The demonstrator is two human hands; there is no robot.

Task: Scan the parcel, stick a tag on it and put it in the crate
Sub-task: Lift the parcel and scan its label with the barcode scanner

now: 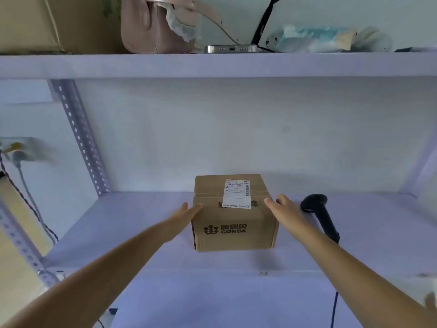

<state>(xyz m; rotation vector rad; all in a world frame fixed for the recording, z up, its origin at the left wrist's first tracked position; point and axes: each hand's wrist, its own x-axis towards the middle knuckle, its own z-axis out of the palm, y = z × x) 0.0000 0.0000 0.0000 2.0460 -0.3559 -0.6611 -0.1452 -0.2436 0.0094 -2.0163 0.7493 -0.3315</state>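
A brown cardboard parcel [234, 223] printed CONBA stands on the white shelf board [146, 268], with a white shipping label [237, 193] across its top edge. My left hand [186, 215] lies flat against the parcel's left side, fingers straight. At the top right corner my right hand [282, 208] touches the parcel with fingers apart. Neither hand is closed around the box. A black handheld scanner [319, 215] lies on the shelf just right of my right hand. No crate or tag is in view.
An upper shelf [212, 65] carries a pink bag [151, 27], a phone [233, 49] on a cable and a cardboard box [42, 22]. A perforated metal upright [80, 136] rises at the left, beside a wall socket [21, 150] with cords.
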